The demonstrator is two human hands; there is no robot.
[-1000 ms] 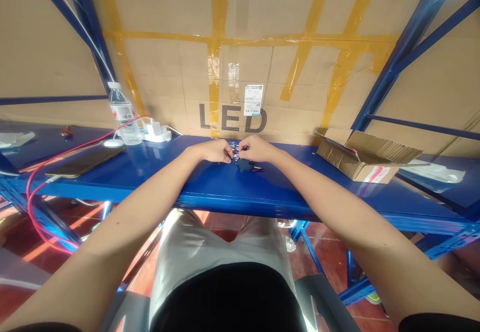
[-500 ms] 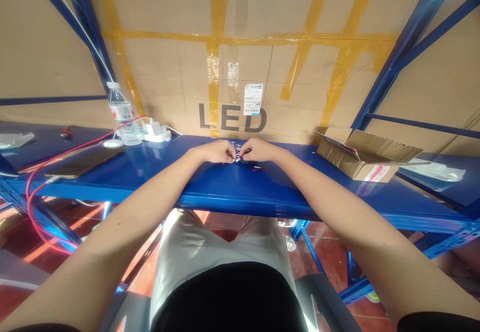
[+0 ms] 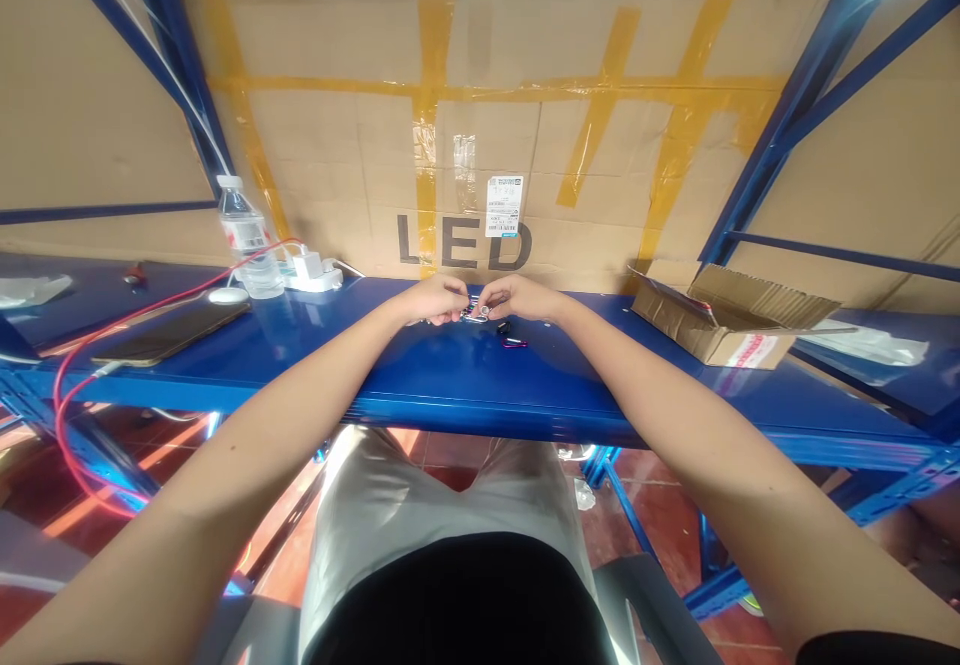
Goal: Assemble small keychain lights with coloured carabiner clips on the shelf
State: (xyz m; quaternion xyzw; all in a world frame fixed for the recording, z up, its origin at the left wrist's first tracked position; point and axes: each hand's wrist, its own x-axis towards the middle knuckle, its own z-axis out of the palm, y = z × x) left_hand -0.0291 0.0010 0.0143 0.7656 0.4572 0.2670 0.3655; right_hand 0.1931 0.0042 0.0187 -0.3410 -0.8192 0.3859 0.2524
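Note:
My left hand (image 3: 433,300) and my right hand (image 3: 519,298) meet over the middle of the blue tabletop (image 3: 450,370), fingertips almost together. The right fingers are closed on a small silvery ring (image 3: 484,312). My left hand is pinched too, and whatever lies in its fingers is too small to make out. Between and behind the fingertips lie small shiny metal pieces (image 3: 472,317), partly hidden by the hands. Just in front of the right hand rest a small black piece (image 3: 504,327) and a magenta and dark loop-shaped piece (image 3: 514,343).
A water bottle (image 3: 252,245), a white power strip (image 3: 313,273) with a red cable (image 3: 150,310), and a dark phone (image 3: 172,330) are on the left. To the right sits an open cardboard box (image 3: 731,320). A large cardboard sheet (image 3: 337,165) stands behind.
The fingers have shifted slightly, and a silvery ring now shows at the right fingertips. The black piece is now visible apart from the right hand. The view has tilted a little upward.

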